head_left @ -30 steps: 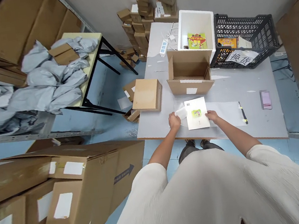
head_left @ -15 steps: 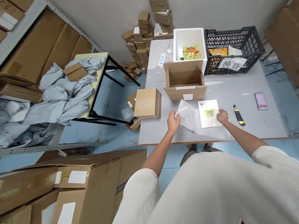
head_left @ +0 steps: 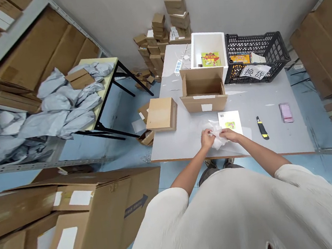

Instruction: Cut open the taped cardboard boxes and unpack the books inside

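Observation:
My left hand (head_left: 207, 138) and my right hand (head_left: 229, 134) are close together near the table's front edge, both closed on a crumpled, whitish see-through plastic wrap (head_left: 218, 142). Just behind my right hand lies a white book (head_left: 232, 116) with a small green and pink picture, partly covered by that hand and the wrap. An open cardboard box (head_left: 206, 103) stands beyond the book. To the right, a black and yellow utility knife (head_left: 262, 128) lies on the table.
A closed cardboard box (head_left: 159, 115) sits at the table's left edge. A white foam box (head_left: 207, 39) and a black crate (head_left: 271, 67), both with books, stand at the back. A pinkish item (head_left: 286, 112) lies at right. Grey parcels (head_left: 56, 102) cover the side table.
My left hand has moved right and my right hand left, off the book's right edge. The wrap, spread out before, is now bunched between both hands.

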The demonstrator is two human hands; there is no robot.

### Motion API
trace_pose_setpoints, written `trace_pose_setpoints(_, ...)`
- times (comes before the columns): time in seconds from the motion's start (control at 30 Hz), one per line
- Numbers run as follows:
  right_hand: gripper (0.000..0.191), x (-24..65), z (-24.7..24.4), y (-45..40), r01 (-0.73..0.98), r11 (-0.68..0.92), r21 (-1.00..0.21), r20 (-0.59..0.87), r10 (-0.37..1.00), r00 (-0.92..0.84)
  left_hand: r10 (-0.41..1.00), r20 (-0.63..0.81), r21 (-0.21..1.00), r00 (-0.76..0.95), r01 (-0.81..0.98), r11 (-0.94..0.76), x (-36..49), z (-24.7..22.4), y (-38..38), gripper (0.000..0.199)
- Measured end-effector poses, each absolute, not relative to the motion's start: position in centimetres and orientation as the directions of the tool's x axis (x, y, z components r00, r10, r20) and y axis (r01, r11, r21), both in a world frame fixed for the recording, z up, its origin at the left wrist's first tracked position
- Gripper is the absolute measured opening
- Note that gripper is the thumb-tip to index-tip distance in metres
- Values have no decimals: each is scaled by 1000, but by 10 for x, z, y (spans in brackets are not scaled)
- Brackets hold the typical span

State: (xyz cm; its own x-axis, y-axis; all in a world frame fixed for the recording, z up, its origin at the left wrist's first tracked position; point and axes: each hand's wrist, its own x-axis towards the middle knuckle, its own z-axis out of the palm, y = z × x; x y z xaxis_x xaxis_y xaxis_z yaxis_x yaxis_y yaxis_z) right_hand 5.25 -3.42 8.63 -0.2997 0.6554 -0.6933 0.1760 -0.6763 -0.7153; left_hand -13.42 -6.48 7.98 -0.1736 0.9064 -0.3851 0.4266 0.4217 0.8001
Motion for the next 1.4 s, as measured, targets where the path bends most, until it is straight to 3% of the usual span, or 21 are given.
trace_pose_setpoints(0.13, 14, 58, 79, -31, 233, -647, -726, -687, 698, -202, 773, -539, 647, -335, 424, 634, -131, 77, -52, 114)
trace_pose_setpoints(0.2, 11, 64, 77, -29, 319, -620, -716, -683, 717, -140, 705, -634, 578, -318, 411, 705, -125, 74, -43, 133)
trace_pose_setpoints(0.27, 8, 70, 74, -27, 421, -582, -696, -666, 742, -75, 668, -683, 529, -295, 431, 731, -118, 71, -37, 137)
trace_pose_setpoints(0.43, 5, 77, 59, -28, 542, -546, -639, -630, 775, 38, 638, -700, 457, -321, 486, 745, -103, 60, -29, 117)
trace_pose_setpoints(0.63, 21, 76, 43, -31, 623, -562, -545, -617, 771, 156, 604, -694, 348, -392, 551, 758, -95, 47, -24, 90)
trace_pose_setpoints(0.7, 25, 76, 43, -35, 642, -536, -548, -545, 811, 212, 618, -665, 335, -420, 572, 749, -94, 43, -23, 75)
trace_pose_setpoints(0.77, 26, 75, 47, -39, 668, -446, -596, -380, 889, 255, 645, -640, 347, -418, 592, 728, -94, 40, -22, 50)
trace_pose_setpoints(0.87, 18, 71, 56, -44, 684, -286, -671, -253, 955, 152, 693, -647, 441, -318, 585, 680, -96, 41, -24, 23)
trace_pose_setpoints(0.97, 11, 62, 66, -43, 620, -276, -734, -374, 927, -30, 753, -610, 558, -245, 542, 629, -99, 51, -26, 20)
trace_pose_setpoints(1.1, 22, 46, 77, -37, 533, -323, -782, -446, 887, -116, 812, -535, 673, -233, 464, 576, -107, 74, -24, 24)
trace_pose_setpoints(1.4, 45, 28, 127, -20, 339, -192, -921, -287, 923, -255, 906, -374, 850, -197, 317, 420, -129, 141, -9, 27)
